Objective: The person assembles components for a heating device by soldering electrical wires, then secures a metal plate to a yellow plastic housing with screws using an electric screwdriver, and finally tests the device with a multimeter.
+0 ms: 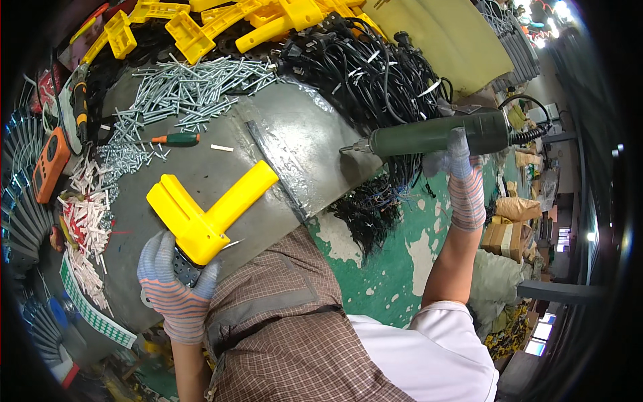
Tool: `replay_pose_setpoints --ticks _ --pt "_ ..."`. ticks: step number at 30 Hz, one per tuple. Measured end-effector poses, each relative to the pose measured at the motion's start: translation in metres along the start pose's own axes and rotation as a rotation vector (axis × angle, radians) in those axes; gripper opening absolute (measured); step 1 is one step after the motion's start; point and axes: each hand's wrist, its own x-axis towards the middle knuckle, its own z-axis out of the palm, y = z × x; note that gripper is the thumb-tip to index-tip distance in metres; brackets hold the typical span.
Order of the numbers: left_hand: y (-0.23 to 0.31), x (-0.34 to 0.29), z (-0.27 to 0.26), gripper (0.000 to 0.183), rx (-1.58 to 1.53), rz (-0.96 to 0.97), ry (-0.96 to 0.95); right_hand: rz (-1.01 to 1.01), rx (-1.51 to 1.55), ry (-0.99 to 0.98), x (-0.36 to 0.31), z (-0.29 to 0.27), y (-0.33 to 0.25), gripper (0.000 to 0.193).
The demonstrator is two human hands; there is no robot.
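My left hand (175, 281), in a striped grey-and-orange glove, grips the black lower end of a yellow plastic tool housing (204, 218) at the table's near edge. The housing has a handle slanting up to the right. My right hand (463, 181), gloved alike, is wrapped round a dark green electric screwdriver (439, 136) held level off the table's right side. Its bit points left over the metal tabletop (315, 134), and a coiled cord leaves its back end. A small hand screwdriver (175, 139) with a green and orange handle lies beyond the housing.
Long screws (191, 90) are heaped at the back, beside shorter screws (130, 151). Yellow housings (268, 23) and black power cords (368, 74) pile up behind. White-and-red small parts (86, 221) and an orange meter (51, 166) sit at left. Cartons (502, 240) stand on the floor at right.
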Motion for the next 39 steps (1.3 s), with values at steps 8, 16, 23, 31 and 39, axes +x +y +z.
replay_pose_setpoints --ticks 8,16,23,31,39 --pt "0.000 -0.001 0.002 0.072 -0.004 -0.017 -0.014 -0.074 0.406 0.008 -0.003 0.015 -0.010 0.033" --pt "0.000 0.000 -0.003 0.073 -0.004 -0.002 0.005 -0.358 0.552 0.364 -0.005 0.046 0.023 0.038" --pt "0.005 0.005 -0.007 0.071 -0.050 -0.003 -0.033 -0.270 0.763 -0.224 0.008 0.052 0.003 0.050" --pt "0.002 0.006 -0.004 0.071 -0.058 -0.025 -0.020 0.349 1.415 -0.430 -0.012 0.103 -0.021 0.050" --pt "0.005 0.009 -0.008 0.075 -0.091 -0.024 -0.007 0.402 1.447 -0.242 -0.031 0.162 -0.007 0.052"
